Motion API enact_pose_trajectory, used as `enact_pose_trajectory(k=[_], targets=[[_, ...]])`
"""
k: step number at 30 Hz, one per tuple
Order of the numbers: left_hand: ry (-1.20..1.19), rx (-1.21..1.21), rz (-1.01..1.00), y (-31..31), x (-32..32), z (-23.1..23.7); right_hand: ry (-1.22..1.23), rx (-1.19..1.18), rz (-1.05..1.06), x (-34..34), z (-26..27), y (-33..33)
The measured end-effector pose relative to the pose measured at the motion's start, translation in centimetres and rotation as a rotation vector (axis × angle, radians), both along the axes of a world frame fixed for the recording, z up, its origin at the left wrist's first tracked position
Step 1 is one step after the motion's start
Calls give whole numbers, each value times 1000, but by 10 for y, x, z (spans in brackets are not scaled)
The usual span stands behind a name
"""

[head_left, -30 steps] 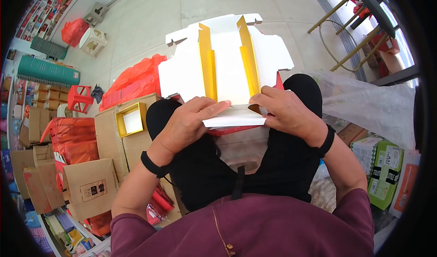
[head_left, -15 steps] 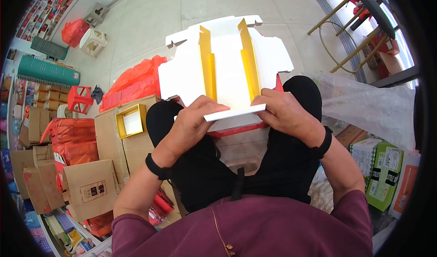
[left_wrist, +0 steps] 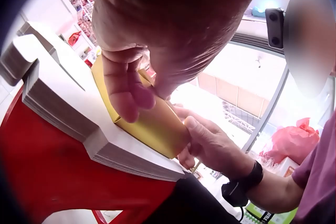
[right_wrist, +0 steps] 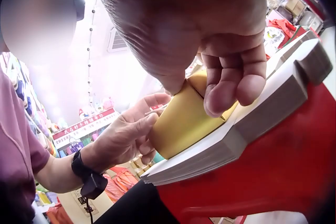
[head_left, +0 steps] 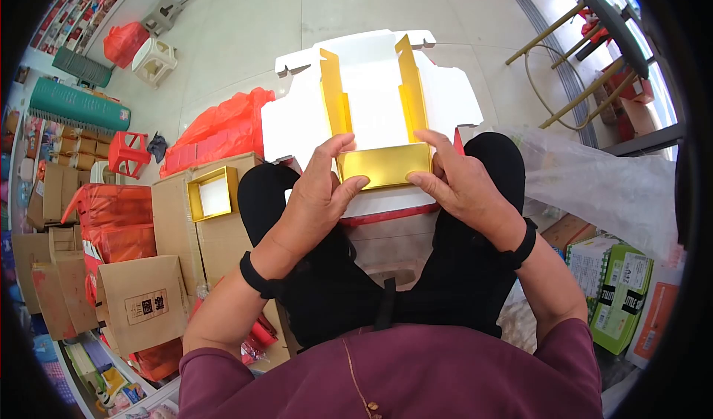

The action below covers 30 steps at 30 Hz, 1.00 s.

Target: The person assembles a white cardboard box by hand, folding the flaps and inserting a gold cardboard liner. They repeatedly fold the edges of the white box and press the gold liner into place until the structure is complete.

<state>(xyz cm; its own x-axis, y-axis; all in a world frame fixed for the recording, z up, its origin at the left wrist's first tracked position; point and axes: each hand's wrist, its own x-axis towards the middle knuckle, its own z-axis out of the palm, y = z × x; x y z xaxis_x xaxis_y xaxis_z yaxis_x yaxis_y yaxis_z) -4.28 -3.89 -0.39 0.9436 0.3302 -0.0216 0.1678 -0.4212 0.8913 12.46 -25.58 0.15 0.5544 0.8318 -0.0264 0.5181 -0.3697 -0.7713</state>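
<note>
A cardboard box (head_left: 384, 167), gold outside and white inside, is partly folded on a stack of flat white box blanks (right_wrist: 210, 158). Its gold end wall stands up toward me, and two gold side walls (head_left: 413, 100) rise behind it. My left hand (head_left: 321, 181) grips the left corner of the end wall, thumb on the gold face and fingers around the side. At the right corner my right hand (head_left: 462, 185) pinches the wall the same way. Beneath the stack is a red plastic stool (left_wrist: 63, 166).
A folded gold box (head_left: 213, 194) lies on a large brown carton (head_left: 174, 218) at the left. Red plastic bags (head_left: 219, 129) and a small red stool (head_left: 128, 154) stand beyond it. Clear plastic sheeting (head_left: 594, 174) and a green box (head_left: 624, 289) are on the right.
The end flap, earlier held with its white edge toward me, has been folded upright and now shows its gold face. Both hands have shifted to its corners, thumbs in front.
</note>
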Motion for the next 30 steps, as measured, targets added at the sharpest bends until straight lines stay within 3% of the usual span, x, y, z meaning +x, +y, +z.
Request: enact_pose_trajectory(k=[3,6,18,30], targets=[[-149,443,-43,-1,1,0,-120,61,-36,-8,1,1],[-138,584,-108,2,-3,0,-406,181,54,-4,-9,-1],[63,834,-292,-4,0,10,-504,-86,187,-6,-3,1],[97,789,-404,8,11,1,-450,-149,238,-2,-8,9]])
